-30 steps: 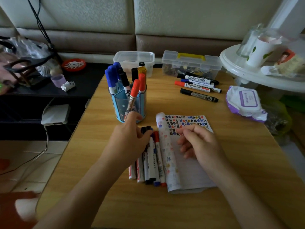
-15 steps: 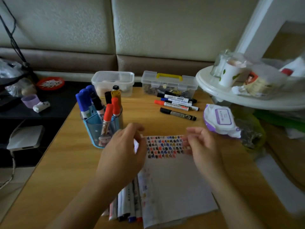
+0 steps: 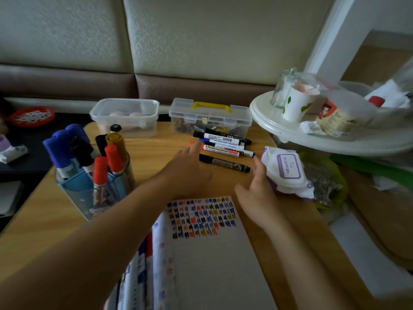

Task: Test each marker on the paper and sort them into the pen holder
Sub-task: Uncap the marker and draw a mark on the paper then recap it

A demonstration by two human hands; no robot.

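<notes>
Both hands are empty, with fingers straight and loosely spread, above the light wooden table [image 3: 35,218]. The left hand [image 3: 187,168] has its fingertips just beside the loose black, blue and red markers [image 3: 223,145] near the far edge. The right hand [image 3: 257,189] is beside the white wipes pack [image 3: 288,168]. The translucent blue pen holder [image 3: 85,193], full of markers, stands at the left edge. The scribbled white paper [image 3: 212,265] lies at the near edge.

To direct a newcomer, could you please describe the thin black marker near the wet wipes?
Find the clear box with the yellow handle at the far edge of the wooden table; loose markers lie just before it. The thin black marker is the one nearest the person, apart from the rest, and dark all over where its neighbours have white barrels.
</notes>
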